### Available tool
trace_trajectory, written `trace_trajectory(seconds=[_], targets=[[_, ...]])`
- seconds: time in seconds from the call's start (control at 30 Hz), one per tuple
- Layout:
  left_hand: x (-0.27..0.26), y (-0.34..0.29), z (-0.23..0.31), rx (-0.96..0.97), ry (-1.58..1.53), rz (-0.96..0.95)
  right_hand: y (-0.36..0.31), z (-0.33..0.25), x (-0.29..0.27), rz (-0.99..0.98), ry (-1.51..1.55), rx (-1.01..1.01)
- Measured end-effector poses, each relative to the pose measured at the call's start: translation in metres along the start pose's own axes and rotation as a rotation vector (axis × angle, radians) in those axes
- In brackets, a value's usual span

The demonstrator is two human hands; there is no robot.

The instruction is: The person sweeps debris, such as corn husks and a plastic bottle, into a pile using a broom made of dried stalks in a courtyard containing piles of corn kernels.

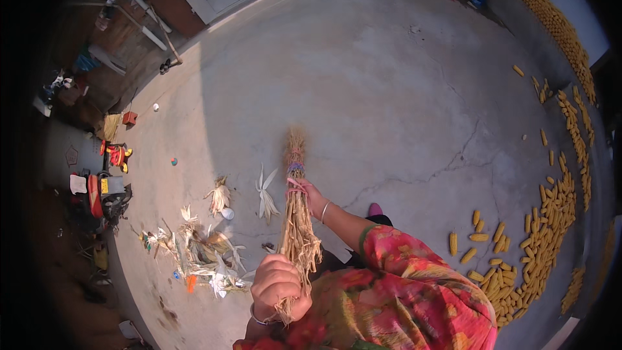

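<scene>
A long broom of dry, tan stalks (298, 220) lies across the middle of my view, bound near its far end with pink and purple ties. My right hand (312, 198) is closed around it just below those ties. Nearer to me, my left hand (278, 286) makes a fist round the loose, frayed stalks at the near end. The broom's far tip looks blurred. Beside it on the left, a pale corn husk (265, 196) lies on the concrete, apart from both hands.
A heap of husks and litter (194, 249) lies at the left, with another husk clump (220, 196) beyond it. Many yellow corn cobs (544, 240) spread along the right side. A low wall (518, 16) holds more cobs at the far right. Machinery (107, 188) stands at the left edge.
</scene>
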State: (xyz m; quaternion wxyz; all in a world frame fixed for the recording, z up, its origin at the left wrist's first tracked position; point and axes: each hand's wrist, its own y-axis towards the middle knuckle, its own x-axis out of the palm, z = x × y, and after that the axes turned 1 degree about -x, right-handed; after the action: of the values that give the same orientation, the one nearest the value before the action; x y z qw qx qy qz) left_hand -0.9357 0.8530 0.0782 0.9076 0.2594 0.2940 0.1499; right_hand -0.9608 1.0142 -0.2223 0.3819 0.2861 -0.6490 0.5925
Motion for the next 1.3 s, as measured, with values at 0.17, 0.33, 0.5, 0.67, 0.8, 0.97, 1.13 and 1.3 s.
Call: trace_trajectory(seconds=[0.17,0.33,0.5,0.67,0.8,0.97,1.13,1.3], targets=[[0.090,0.089,-0.019,-0.043,-0.234,-0.051,-0.077,-0.130,-0.065,0.034,0.089,-0.117],[0.155,0.150,-0.023,-0.047,-0.509,-0.120,-0.177,-0.226,-0.115,0.033,0.363,-0.462],[0.194,0.172,-0.067,-0.143,-0.780,-0.037,-0.235,-0.284,-0.131,0.233,0.287,-0.761],[0.178,0.194,-0.080,-0.064,-0.871,-0.127,-0.228,-0.293,-0.133,0.328,0.287,-0.844],[0.140,0.194,-0.102,-0.079,-0.874,-0.001,-0.180,-0.281,-0.096,0.286,0.240,-0.802],[0.059,0.193,-0.152,-0.097,-0.831,0.085,-0.096,-0.264,-0.031,0.374,0.126,-0.754],[-0.030,0.192,-0.228,-0.081,-0.825,0.118,0.015,-0.267,0.013,0.260,0.038,-0.800],[-0.133,0.196,-0.297,-0.087,-0.777,0.209,0.115,-0.269,0.076,0.228,-0.087,-0.738]])
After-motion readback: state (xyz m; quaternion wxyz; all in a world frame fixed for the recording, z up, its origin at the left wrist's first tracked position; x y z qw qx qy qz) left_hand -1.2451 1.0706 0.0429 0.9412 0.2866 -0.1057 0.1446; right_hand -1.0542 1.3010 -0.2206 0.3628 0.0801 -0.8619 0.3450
